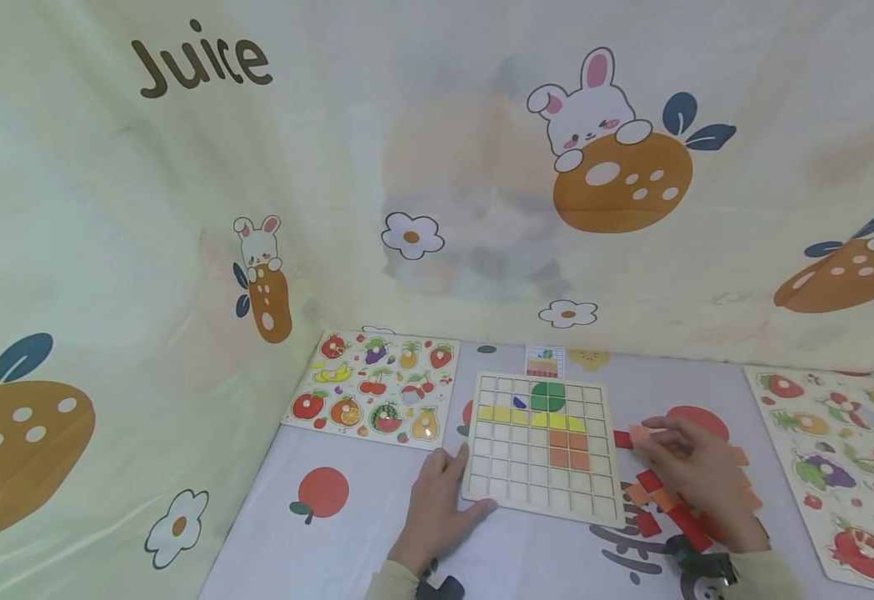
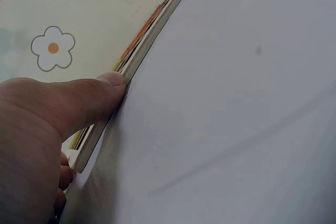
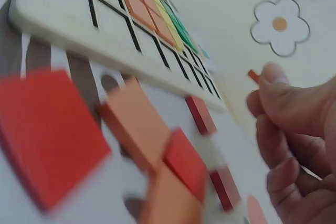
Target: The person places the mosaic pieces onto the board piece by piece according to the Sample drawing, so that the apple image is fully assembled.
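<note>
An orange tile (image 1: pixel 640 434) is being held up in the fingertips of the right hand (image 1: pixel 695 471), just off the right edge of the grid board (image 1: pixel 510 475). The grid board is lying between both hands, bearing a green piece (image 1: pixel 547 397), a small blue piece (image 1: pixel 520 402), a yellow row (image 1: pixel 522 416) and a block of orange squares (image 1: pixel 569 448). Loose red and orange tiles (image 1: pixel 687 527) are lying scattered beneath and around the right hand. One fruit board (image 1: pixel 444 396) is resting beyond and left of the left hand (image 1: pixel 442 508); another fruit board (image 1: pixel 792 450) is resting right of the right hand. A pale cloth (image 1: pixel 332 558) printed with fruit is covering the surface under both hands. A cream curtain (image 1: pixel 332 167), printed with rabbits, flowers and "Juice", is standing beyond the hands and along their left. The left hand is spreading its thumb and fingers about the board's near left corner, the thumb pressing the near edge. The right hand is pinching the tile between thumb and index finger, its other fingers bending loosely.
</note>
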Tool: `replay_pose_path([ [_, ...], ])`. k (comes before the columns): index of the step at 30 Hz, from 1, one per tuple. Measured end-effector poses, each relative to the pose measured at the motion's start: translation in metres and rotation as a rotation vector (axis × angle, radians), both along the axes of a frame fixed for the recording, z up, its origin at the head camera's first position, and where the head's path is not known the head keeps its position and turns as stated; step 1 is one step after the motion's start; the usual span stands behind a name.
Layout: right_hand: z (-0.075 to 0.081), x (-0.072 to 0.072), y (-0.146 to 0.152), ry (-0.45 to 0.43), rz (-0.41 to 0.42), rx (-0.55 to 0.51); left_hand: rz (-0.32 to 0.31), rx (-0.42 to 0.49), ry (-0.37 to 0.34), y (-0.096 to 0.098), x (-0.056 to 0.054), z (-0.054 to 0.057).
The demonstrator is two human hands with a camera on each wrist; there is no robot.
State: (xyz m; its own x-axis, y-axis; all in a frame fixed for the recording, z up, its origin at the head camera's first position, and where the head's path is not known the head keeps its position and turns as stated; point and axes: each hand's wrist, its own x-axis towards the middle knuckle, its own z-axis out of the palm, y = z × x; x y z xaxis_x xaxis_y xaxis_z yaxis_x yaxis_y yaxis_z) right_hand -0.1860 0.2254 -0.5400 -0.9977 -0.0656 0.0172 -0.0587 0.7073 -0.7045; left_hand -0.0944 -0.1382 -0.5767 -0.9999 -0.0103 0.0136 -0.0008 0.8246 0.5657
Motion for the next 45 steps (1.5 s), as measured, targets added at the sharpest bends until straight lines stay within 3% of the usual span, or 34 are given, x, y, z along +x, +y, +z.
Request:
replay_pose_path([
  [5,-0.001,-0.002,-0.023,0.047,-0.053,-0.049,0.003,0.003,0.005,0.0,0.0,0.0],
  [10,-0.001,-0.005,-0.047,0.09,-0.029,-0.104,0.009,0.006,0.001,0.001,0.0,0.0],
  [14,-0.001,-0.006,-0.065,0.06,-0.001,-0.12,0.005,0.011,-0.002,0.001,0.0,0.0],
  [17,-0.002,-0.007,-0.076,-0.01,0.004,-0.149,0.002,0.013,-0.006,0.001,0.0,0.0],
  [25,-0.01,-0.01,-0.101,-0.024,0.068,-0.039,0.002,0.012,0.011,0.0,0.0,-0.003],
  [30,-0.01,-0.009,-0.113,-0.06,0.096,-0.03,0.002,0.014,0.007,0.0,0.0,-0.003],
  [35,-0.011,-0.009,-0.123,-0.11,0.064,-0.035,0.002,0.013,-0.005,0.0,-0.001,-0.002],
  [45,-0.013,-0.009,-0.13,-0.04,0.018,0.006,0.001,0.004,0.005,0.0,0.0,0.0],
])
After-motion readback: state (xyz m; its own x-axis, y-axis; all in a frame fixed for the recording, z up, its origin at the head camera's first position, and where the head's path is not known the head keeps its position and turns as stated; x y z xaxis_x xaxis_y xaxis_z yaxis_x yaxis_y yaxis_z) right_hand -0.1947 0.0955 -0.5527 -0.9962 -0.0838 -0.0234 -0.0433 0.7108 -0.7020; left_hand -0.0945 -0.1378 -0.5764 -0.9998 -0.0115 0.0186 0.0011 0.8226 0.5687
